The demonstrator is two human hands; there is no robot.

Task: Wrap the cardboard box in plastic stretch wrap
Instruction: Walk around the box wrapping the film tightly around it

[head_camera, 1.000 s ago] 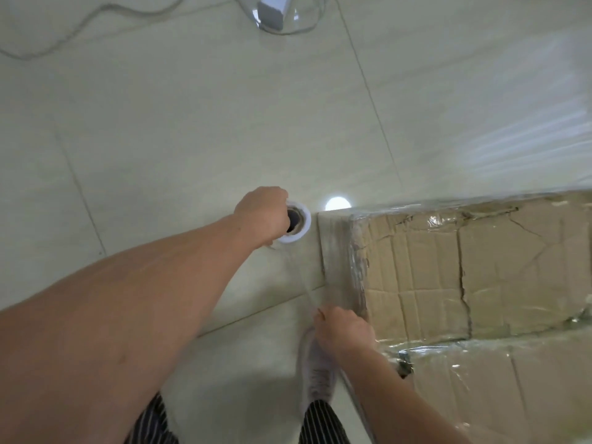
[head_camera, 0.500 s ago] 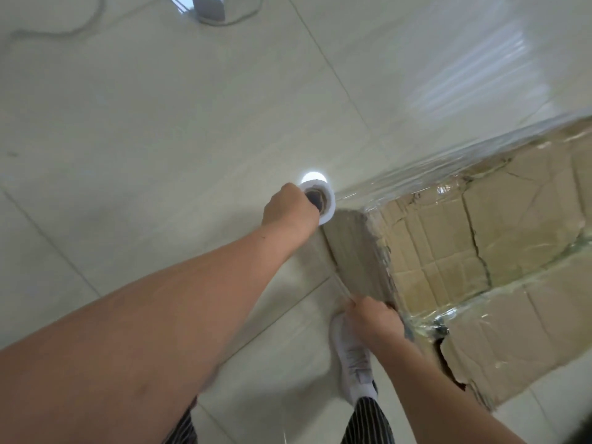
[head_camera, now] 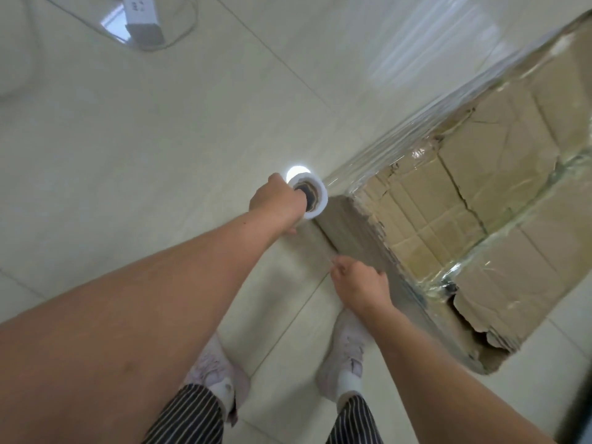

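Left hand (head_camera: 277, 203) grips the white, hollow-cored roll (head_camera: 317, 201) of glossy wrap at a corner of the creased, torn cardboard box (head_camera: 480, 187); beside the box, right hand (head_camera: 362, 288) curls, its hold unclear.

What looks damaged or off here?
The cardboard box is battered: cracks run across its top face and its near corner is torn open. Left hand and right hand hold the stretch wrap roll beside it.

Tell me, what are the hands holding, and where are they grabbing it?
Both hold the stretch wrap roll. The left hand grips its top end, and the right hand seems to grip its lower end.
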